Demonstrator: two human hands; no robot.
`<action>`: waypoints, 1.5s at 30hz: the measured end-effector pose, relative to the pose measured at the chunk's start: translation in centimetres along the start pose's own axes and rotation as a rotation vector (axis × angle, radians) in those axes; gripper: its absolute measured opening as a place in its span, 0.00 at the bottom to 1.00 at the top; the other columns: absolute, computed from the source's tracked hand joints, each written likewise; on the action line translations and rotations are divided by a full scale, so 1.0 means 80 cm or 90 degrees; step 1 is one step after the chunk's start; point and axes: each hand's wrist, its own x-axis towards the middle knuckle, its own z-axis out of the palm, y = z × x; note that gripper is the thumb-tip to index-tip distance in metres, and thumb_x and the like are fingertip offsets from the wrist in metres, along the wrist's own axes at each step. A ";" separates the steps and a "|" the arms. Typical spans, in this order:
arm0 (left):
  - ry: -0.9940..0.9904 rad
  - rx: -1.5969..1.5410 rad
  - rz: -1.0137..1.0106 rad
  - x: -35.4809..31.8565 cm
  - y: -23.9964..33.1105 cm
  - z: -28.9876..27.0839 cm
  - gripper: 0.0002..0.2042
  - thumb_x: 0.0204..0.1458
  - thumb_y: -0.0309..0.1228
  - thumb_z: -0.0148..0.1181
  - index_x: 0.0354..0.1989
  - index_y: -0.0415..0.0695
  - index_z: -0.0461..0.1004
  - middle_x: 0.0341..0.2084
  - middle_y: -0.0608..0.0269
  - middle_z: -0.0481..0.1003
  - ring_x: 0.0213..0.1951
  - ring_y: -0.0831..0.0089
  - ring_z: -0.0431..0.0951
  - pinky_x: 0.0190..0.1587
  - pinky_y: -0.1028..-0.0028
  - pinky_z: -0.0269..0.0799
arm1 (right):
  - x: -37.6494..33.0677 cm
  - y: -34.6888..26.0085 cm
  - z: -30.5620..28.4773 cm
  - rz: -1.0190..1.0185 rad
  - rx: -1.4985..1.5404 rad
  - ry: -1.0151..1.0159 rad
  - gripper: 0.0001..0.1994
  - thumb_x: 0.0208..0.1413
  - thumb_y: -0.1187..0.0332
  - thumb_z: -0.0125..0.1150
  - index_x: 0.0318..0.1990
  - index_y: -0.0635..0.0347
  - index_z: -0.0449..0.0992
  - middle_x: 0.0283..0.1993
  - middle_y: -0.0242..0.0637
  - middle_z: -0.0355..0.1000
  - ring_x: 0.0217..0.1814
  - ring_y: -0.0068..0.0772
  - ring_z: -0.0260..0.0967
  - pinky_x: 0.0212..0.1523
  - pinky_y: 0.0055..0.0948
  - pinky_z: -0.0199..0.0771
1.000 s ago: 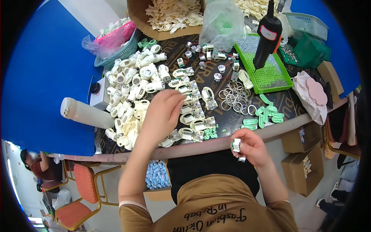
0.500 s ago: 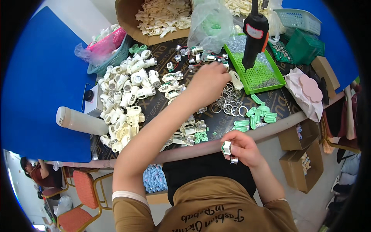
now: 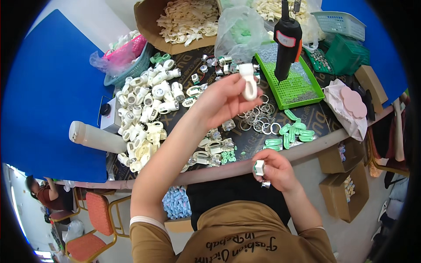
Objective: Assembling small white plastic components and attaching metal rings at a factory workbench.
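Raised over the middle of the table, my left hand grips a white plastic flashlight housing with a loop-shaped handle. My right hand, close to the table's front edge, pinches a small white block with green on its side; a silver reflector cup hangs just below it. Beneath and beside my left hand lie metal key rings and loose reflector assemblies. Several partly built flashlights line the area left of my right hand, near tiny green pieces.
White flashlights are heaped at left, by a white bottle. A black electric screwdriver hangs over a green tray of screws. Green plastic pieces lie near the front edge. A cardboard box of cream parts stands behind.
My left hand has come back from the parts at the rear, lifting the white flashlight housing. The right hand keeps its hold on the small block, almost still.
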 end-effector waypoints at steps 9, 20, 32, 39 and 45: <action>0.241 0.560 0.185 -0.146 -0.053 0.038 0.13 0.43 0.23 0.62 0.40 0.40 0.74 0.28 0.61 0.75 0.28 0.78 0.73 0.30 0.80 0.68 | 0.017 -0.054 0.034 -0.160 -0.133 0.166 0.13 0.55 0.68 0.50 0.46 0.62 0.63 0.49 0.43 0.62 0.28 0.19 0.61 0.28 0.16 0.61; 0.742 1.109 0.341 -0.270 -0.038 -0.035 0.08 0.46 0.21 0.54 0.36 0.40 0.73 0.33 0.57 0.73 0.37 0.61 0.71 0.41 0.68 0.65 | 0.001 -0.018 0.020 -0.077 -0.227 0.188 0.14 0.52 0.70 0.54 0.45 0.63 0.63 0.36 0.36 0.67 0.30 0.20 0.63 0.27 0.16 0.62; 0.575 1.442 0.134 -0.243 -0.021 -0.071 0.21 0.50 0.34 0.54 0.54 0.49 0.64 0.55 0.55 0.61 0.56 0.57 0.59 0.58 0.54 0.48 | 0.006 -0.011 0.016 -0.077 -0.266 0.160 0.14 0.52 0.73 0.55 0.46 0.64 0.63 0.35 0.32 0.65 0.33 0.19 0.63 0.31 0.17 0.62; 0.567 1.463 0.057 -0.224 -0.015 -0.108 0.14 0.51 0.36 0.52 0.45 0.48 0.69 0.49 0.59 0.67 0.55 0.61 0.62 0.57 0.54 0.49 | 0.001 -0.010 0.016 -0.075 -0.260 0.167 0.14 0.52 0.73 0.55 0.46 0.64 0.64 0.35 0.32 0.66 0.34 0.20 0.64 0.31 0.17 0.64; 0.591 1.456 0.099 -0.218 -0.006 -0.105 0.15 0.50 0.38 0.54 0.44 0.46 0.71 0.48 0.54 0.67 0.54 0.58 0.62 0.56 0.53 0.51 | 0.002 -0.012 0.014 -0.071 -0.256 0.146 0.13 0.52 0.75 0.54 0.46 0.64 0.64 0.34 0.32 0.66 0.34 0.20 0.64 0.31 0.17 0.64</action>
